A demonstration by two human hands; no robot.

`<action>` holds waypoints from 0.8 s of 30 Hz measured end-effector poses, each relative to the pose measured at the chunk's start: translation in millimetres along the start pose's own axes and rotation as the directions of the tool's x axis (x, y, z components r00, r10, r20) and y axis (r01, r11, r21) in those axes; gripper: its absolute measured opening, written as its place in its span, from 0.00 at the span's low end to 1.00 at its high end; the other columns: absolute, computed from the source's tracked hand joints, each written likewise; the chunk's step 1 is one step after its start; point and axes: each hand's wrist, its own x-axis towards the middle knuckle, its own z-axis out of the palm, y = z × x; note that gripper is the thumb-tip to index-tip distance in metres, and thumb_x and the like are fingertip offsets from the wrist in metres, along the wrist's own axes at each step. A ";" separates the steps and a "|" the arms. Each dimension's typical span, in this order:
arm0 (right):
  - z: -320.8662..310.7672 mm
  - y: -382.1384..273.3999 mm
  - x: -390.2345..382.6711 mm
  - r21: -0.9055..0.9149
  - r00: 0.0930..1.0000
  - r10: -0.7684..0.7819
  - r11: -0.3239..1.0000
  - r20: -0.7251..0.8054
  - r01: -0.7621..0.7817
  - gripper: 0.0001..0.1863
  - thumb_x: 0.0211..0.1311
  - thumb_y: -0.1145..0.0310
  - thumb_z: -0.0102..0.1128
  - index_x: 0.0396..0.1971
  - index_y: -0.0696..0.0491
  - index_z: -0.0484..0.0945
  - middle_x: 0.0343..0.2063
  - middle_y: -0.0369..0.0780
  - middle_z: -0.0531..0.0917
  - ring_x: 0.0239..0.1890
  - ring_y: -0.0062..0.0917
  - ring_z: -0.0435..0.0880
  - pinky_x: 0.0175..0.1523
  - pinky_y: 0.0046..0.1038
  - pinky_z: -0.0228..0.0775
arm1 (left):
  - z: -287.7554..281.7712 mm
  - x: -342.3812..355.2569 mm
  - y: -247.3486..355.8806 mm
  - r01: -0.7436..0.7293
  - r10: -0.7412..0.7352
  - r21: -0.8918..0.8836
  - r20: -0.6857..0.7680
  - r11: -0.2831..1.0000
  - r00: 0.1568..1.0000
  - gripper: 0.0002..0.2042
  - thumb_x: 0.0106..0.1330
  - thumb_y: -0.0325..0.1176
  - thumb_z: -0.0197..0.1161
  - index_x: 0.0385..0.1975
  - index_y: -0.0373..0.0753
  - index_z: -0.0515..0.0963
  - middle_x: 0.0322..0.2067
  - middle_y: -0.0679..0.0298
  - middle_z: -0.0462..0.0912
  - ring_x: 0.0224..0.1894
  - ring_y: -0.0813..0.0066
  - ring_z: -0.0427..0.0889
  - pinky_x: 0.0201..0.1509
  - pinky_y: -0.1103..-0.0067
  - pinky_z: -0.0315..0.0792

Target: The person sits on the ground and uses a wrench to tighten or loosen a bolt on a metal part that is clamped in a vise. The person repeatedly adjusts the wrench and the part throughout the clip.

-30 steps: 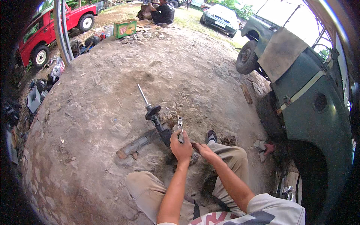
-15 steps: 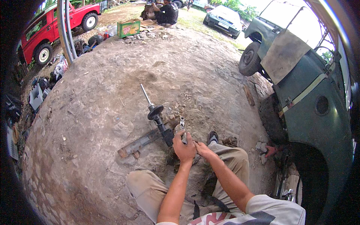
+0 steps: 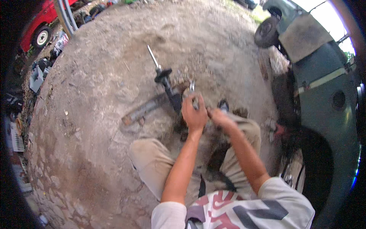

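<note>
In front of me a black shock absorber strut [image 3: 163, 78] with a bright rod lies slanted across a rusty metal bar [image 3: 146, 110] on the ground. My left hand [image 3: 195, 116] is closed at the strut's lower end, around a shiny metal tool [image 3: 191, 86] whose bright end sticks out past the fingers. Just right of it, my right hand [image 3: 222, 120] is blurred, its fingers curled round something small and dark that I cannot make out. Both hands hide the strut's lower end.
My bent knees [image 3: 150, 150] frame the work, with a shoe [image 3: 223, 105] beyond my right hand. A dark green vehicle body [image 3: 324, 99] stands close on the right. A red vehicle [image 3: 32, 28], a post [image 3: 65, 17] and a grey box [image 3: 36, 79] are at the left.
The view has tipped downward, so the hands and strut appear higher. My right hand has shifted slightly away from the left one and is blurred. The left hand keeps its hold.
</note>
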 end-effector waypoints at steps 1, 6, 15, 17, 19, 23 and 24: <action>-16.7 -2.3 3.3 -0.199 0.984 -0.051 0.976 0.172 0.086 0.23 0.73 0.55 0.38 0.48 0.54 0.78 0.42 0.55 0.81 0.45 0.47 0.81 0.50 0.40 0.71 | -3.5 -0.7 -1.1 -0.002 0.002 -0.007 -0.027 1.000 1.000 0.14 0.66 0.40 0.60 0.42 0.35 0.75 0.39 0.52 0.79 0.45 0.50 0.76 0.51 0.64 0.67; -24.8 -24.0 4.8 0.545 0.948 0.190 0.838 -0.256 -0.021 0.25 0.73 0.53 0.36 0.52 0.55 0.76 0.39 0.54 0.82 0.43 0.35 0.83 0.48 0.41 0.71 | -17.8 2.6 -2.0 0.015 -0.014 -0.086 0.007 0.996 1.000 0.13 0.71 0.37 0.53 0.42 0.33 0.75 0.37 0.55 0.79 0.44 0.62 0.76 0.52 0.70 0.68; 4.9 -44.5 15.9 0.392 0.993 0.083 0.919 -0.080 -0.045 0.26 0.71 0.53 0.40 0.46 0.61 0.75 0.41 0.59 0.80 0.49 0.55 0.76 0.52 0.49 0.67 | -16.1 6.2 -2.1 0.072 -0.055 -0.196 0.091 0.978 0.994 0.15 0.72 0.36 0.46 0.46 0.30 0.73 0.43 0.53 0.77 0.49 0.62 0.75 0.56 0.71 0.65; -1.9 -32.5 23.8 0.429 0.992 0.125 0.898 -0.022 -0.103 0.26 0.71 0.52 0.40 0.45 0.62 0.76 0.40 0.59 0.80 0.48 0.54 0.77 0.51 0.48 0.68 | -8.3 1.4 -2.8 0.088 -0.073 -0.185 0.090 0.979 0.993 0.15 0.72 0.35 0.47 0.46 0.30 0.73 0.43 0.53 0.77 0.48 0.62 0.75 0.56 0.71 0.66; -6.1 -37.7 24.4 0.421 0.991 0.136 0.898 0.009 -0.127 0.26 0.71 0.53 0.40 0.43 0.62 0.76 0.39 0.59 0.80 0.47 0.54 0.78 0.49 0.46 0.68 | -9.9 -1.0 -4.9 0.112 -0.094 -0.174 0.109 0.978 0.990 0.14 0.72 0.35 0.48 0.46 0.30 0.73 0.43 0.53 0.77 0.48 0.62 0.75 0.56 0.71 0.65; -17.7 -52.9 -3.8 0.467 0.993 0.069 0.884 -0.095 -0.017 0.26 0.71 0.53 0.40 0.43 0.64 0.76 0.39 0.60 0.79 0.46 0.54 0.78 0.48 0.45 0.69 | -5.1 -3.2 -3.3 0.005 0.004 -0.129 0.067 0.992 0.998 0.16 0.73 0.39 0.47 0.45 0.32 0.74 0.38 0.58 0.76 0.42 0.68 0.73 0.52 0.74 0.65; -17.3 -49.7 -1.7 0.494 0.994 0.071 0.869 -0.085 -0.020 0.26 0.71 0.53 0.40 0.43 0.65 0.76 0.40 0.61 0.79 0.47 0.54 0.78 0.49 0.45 0.68 | -1.0 -4.7 -1.7 -0.064 0.067 -0.103 0.033 0.993 0.997 0.17 0.74 0.41 0.46 0.44 0.32 0.74 0.36 0.61 0.76 0.39 0.72 0.72 0.50 0.76 0.65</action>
